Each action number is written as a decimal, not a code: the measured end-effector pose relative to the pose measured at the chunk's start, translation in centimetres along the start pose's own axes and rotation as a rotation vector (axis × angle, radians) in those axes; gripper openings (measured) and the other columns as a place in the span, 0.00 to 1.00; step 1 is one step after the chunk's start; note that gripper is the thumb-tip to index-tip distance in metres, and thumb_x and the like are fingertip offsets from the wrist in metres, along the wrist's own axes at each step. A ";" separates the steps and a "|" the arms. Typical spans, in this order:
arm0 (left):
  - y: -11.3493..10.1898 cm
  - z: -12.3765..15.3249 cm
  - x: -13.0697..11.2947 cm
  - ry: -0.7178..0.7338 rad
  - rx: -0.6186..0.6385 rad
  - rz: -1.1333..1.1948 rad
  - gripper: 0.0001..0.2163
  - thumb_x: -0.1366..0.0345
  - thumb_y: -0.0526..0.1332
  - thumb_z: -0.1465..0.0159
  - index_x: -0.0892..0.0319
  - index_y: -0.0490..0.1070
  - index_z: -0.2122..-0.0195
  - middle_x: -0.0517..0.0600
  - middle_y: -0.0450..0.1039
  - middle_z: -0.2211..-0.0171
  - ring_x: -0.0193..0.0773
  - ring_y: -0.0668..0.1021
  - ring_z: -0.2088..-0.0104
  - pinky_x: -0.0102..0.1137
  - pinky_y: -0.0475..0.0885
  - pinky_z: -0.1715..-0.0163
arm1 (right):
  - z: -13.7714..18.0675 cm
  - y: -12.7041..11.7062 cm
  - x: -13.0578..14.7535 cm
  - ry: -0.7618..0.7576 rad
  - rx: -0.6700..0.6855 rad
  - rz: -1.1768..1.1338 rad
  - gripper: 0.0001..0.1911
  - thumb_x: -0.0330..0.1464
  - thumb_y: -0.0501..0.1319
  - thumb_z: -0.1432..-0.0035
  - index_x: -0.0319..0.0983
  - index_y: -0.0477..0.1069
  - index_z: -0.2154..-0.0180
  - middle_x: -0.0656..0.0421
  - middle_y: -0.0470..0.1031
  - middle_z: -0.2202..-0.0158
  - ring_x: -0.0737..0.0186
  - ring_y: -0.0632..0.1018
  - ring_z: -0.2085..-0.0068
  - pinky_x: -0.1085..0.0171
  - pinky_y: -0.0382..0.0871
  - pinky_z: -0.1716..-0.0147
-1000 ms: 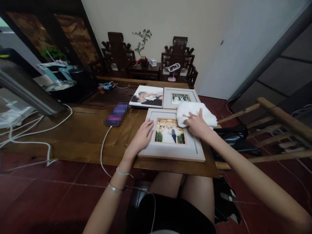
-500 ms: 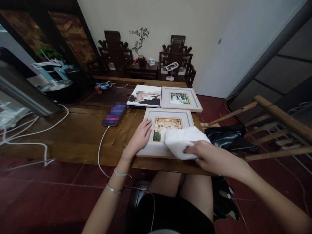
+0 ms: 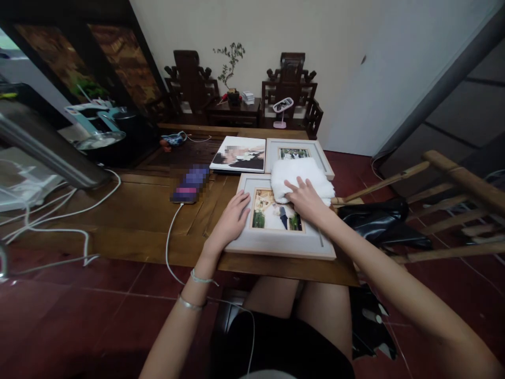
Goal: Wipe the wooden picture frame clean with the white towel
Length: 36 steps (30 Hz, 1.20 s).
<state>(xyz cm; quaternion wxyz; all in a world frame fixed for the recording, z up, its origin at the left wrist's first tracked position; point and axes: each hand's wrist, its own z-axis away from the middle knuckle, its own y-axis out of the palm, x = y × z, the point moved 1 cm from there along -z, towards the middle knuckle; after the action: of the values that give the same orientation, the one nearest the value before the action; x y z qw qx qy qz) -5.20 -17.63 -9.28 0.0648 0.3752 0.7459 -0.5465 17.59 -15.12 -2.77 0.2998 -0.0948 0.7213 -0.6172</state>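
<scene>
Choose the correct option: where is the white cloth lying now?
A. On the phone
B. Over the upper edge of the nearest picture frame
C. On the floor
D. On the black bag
B. The right hand presses the white cloth onto the upper edge of the nearest picture frame, while the left hand rests flat on that frame's left side.

The nearest photo frame (image 3: pixel 281 247) lies on the counter (image 3: pixel 130 210). A cloth (image 3: pixel 300 176) rests on its far edge. Behind it lie a second frame (image 3: pixel 319 152) and, to the left, a photo print (image 3: pixel 240 155). A phone (image 3: pixel 190 183) lies further left.
</scene>
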 end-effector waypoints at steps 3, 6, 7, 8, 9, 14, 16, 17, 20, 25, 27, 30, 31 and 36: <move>0.0 0.0 -0.1 0.002 -0.001 -0.004 0.20 0.65 0.49 0.33 0.70 0.65 0.43 0.62 0.64 0.41 0.46 0.61 0.37 0.44 0.56 0.37 | 1.7 -0.8 2.1 0.044 0.085 -0.012 0.19 0.22 0.49 0.41 0.35 0.75 0.55 0.46 0.63 0.40 0.37 0.64 0.44 0.44 0.59 0.51; 0.0 0.0 0.0 0.001 -0.008 -0.002 0.20 0.65 0.49 0.33 0.68 0.65 0.43 0.61 0.65 0.41 0.46 0.61 0.37 0.45 0.57 0.37 | 4.3 -2.6 4.0 0.025 0.204 -0.074 0.18 0.22 0.52 0.44 0.36 0.75 0.56 0.44 0.68 0.45 0.40 0.68 0.49 0.48 0.63 0.56; 0.0 0.0 -0.1 0.000 -0.006 0.000 0.20 0.65 0.48 0.33 0.67 0.65 0.43 0.61 0.65 0.41 0.46 0.61 0.37 0.46 0.57 0.37 | 5.2 -3.2 4.5 -0.001 0.227 -0.109 0.18 0.21 0.52 0.45 0.36 0.75 0.57 0.44 0.69 0.47 0.42 0.70 0.51 0.51 0.64 0.57; 0.0 0.0 -0.1 0.000 -0.003 0.001 0.19 0.65 0.48 0.33 0.67 0.65 0.43 0.61 0.65 0.41 0.47 0.61 0.37 0.46 0.57 0.38 | 6.0 -3.9 5.0 -0.040 0.239 -0.153 0.17 0.21 0.53 0.46 0.36 0.75 0.58 0.45 0.71 0.50 0.45 0.72 0.53 0.53 0.64 0.58; 0.0 0.0 -0.1 -0.001 0.000 0.001 0.19 0.65 0.48 0.33 0.66 0.66 0.43 0.61 0.65 0.41 0.47 0.61 0.37 0.46 0.57 0.38 | 6.8 -4.6 5.4 -0.087 0.238 -0.204 0.17 0.20 0.52 0.47 0.35 0.75 0.59 0.45 0.73 0.52 0.48 0.73 0.55 0.55 0.64 0.59; 0.0 -0.1 -0.1 0.004 0.000 -0.009 0.20 0.65 0.48 0.32 0.66 0.65 0.43 0.61 0.64 0.41 0.47 0.61 0.37 0.47 0.57 0.38 | 8.6 -6.3 6.7 -0.214 0.226 -0.394 0.18 0.18 0.53 0.52 0.35 0.75 0.62 0.50 0.76 0.62 0.56 0.75 0.61 0.60 0.64 0.60; 0.1 -0.1 0.0 0.008 0.003 -0.013 0.19 0.65 0.48 0.32 0.65 0.65 0.43 0.60 0.64 0.41 0.47 0.61 0.37 0.47 0.57 0.38 | 8.1 -5.9 6.8 -0.178 0.201 -0.397 0.19 0.18 0.52 0.52 0.35 0.75 0.60 0.48 0.75 0.58 0.54 0.75 0.59 0.59 0.65 0.60; 0.1 -0.1 0.1 0.011 0.005 -0.013 0.20 0.64 0.48 0.32 0.65 0.65 0.43 0.61 0.64 0.41 0.47 0.60 0.36 0.47 0.57 0.38 | 7.6 -5.4 6.7 -0.153 0.180 -0.389 0.21 0.18 0.52 0.52 0.35 0.74 0.58 0.47 0.74 0.55 0.53 0.74 0.56 0.59 0.65 0.60; 0.2 0.0 0.4 0.016 0.009 -0.008 0.20 0.64 0.48 0.32 0.66 0.65 0.43 0.61 0.63 0.40 0.47 0.60 0.36 0.46 0.57 0.38 | 5.4 -3.4 5.5 -0.066 0.115 -0.345 0.27 0.17 0.51 0.52 0.36 0.72 0.51 0.45 0.68 0.45 0.48 0.71 0.50 0.55 0.66 0.56; 0.2 0.0 0.5 0.008 0.007 0.006 0.19 0.64 0.49 0.32 0.63 0.65 0.42 0.58 0.63 0.40 0.46 0.60 0.36 0.47 0.57 0.38 | 0.6 0.0 2.1 0.024 -0.068 -0.235 0.30 0.16 0.48 0.49 0.35 0.69 0.46 0.48 0.56 0.35 0.43 0.61 0.40 0.46 0.59 0.46; 0.1 -0.1 0.4 0.008 0.015 0.012 0.19 0.64 0.48 0.32 0.65 0.65 0.42 0.59 0.63 0.40 0.46 0.60 0.36 0.46 0.57 0.38 | -0.7 0.8 1.3 0.025 -0.065 -0.196 0.27 0.17 0.49 0.47 0.35 0.70 0.47 0.49 0.54 0.34 0.38 0.56 0.37 0.40 0.55 0.45; -0.1 -0.1 0.2 0.008 0.024 0.020 0.20 0.64 0.48 0.32 0.69 0.65 0.43 0.62 0.63 0.40 0.46 0.59 0.36 0.44 0.56 0.37 | -0.9 0.8 1.6 -0.001 -0.011 -0.167 0.26 0.17 0.49 0.46 0.35 0.72 0.49 0.48 0.55 0.35 0.35 0.55 0.37 0.37 0.54 0.46; -0.1 -0.1 0.1 0.007 0.022 0.022 0.20 0.64 0.49 0.32 0.69 0.65 0.43 0.62 0.63 0.41 0.46 0.59 0.36 0.43 0.56 0.37 | -0.5 0.5 2.0 -0.012 0.009 -0.168 0.26 0.17 0.48 0.47 0.35 0.72 0.50 0.48 0.57 0.36 0.35 0.56 0.38 0.38 0.55 0.46; 0.0 -0.1 0.1 0.000 0.000 0.014 0.20 0.65 0.49 0.33 0.68 0.66 0.44 0.61 0.64 0.41 0.47 0.61 0.36 0.44 0.57 0.37 | 3.7 -2.9 4.3 -0.083 0.188 -0.277 0.27 0.16 0.51 0.51 0.37 0.73 0.51 0.48 0.62 0.39 0.38 0.65 0.43 0.42 0.63 0.50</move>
<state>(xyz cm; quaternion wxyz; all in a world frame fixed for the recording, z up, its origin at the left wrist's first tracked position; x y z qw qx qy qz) -5.21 -17.51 -9.29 0.0684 0.3805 0.7431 -0.5462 15.55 -21.02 -1.63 0.2491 -0.1901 0.6276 -0.7127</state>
